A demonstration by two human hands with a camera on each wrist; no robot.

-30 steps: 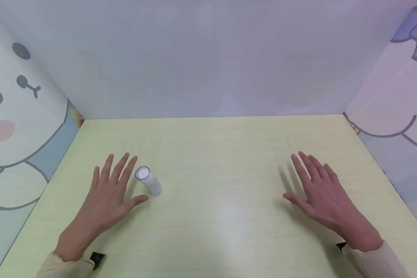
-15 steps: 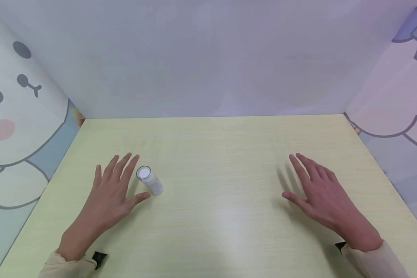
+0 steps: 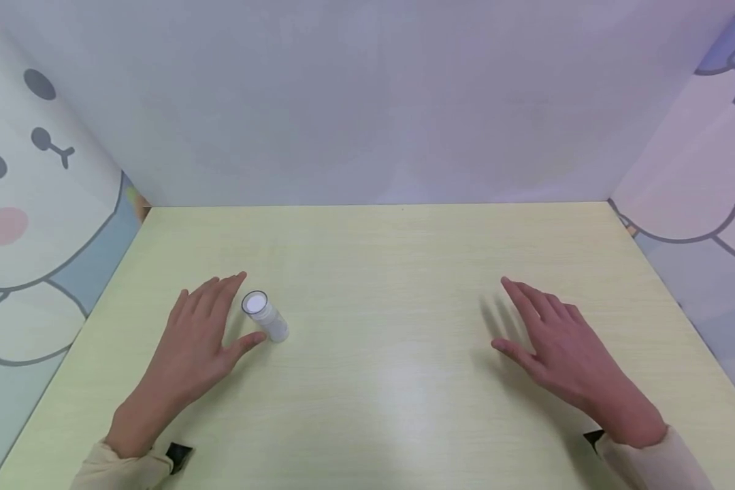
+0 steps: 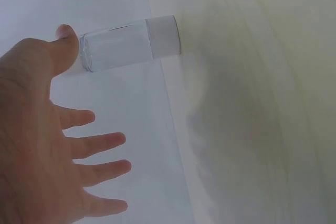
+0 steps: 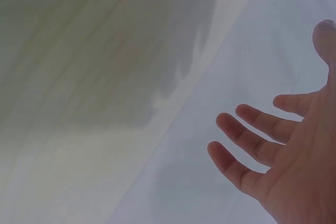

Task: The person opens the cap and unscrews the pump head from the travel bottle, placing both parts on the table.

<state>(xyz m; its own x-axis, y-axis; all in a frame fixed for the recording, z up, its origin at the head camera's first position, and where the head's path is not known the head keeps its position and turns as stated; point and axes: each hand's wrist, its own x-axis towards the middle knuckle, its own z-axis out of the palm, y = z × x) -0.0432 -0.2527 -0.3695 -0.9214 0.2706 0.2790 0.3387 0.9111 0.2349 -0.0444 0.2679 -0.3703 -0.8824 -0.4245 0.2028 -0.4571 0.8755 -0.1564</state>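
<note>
1. Since the earlier frames, the left hand (image 3: 196, 340) has drawn its fingers closer together, and the right hand (image 3: 563, 347) has shifted slightly toward the bottle (image 3: 266, 318).
2. Well left of the bottle, a side panel (image 3: 67, 197) with a cartoon face meets the counter's (image 3: 380, 272) left edge; the head view cuts the face off.
3. Just left of the bottle, the left hand is released, fingers extended, thumb tip beside the bottle's lower part. Whether they touch is hard to tell. Its sleeve (image 3: 119, 469) is cut off below; a black piece (image 3: 179, 457) at the cuff is only partly visible.
4. The bottle stands upright on the counter, white below, glassy above; any marking is too faint to read.
5. Behind the bottle, a strip of counter reaches the back edge and the pale wall (image 3: 367, 102).
6. Right of the bottle, a wide stretch of counter runs to the right hand, released with extended fingers; its wrist view crops the thumb. Beyond lies the counter's right edge.
</note>
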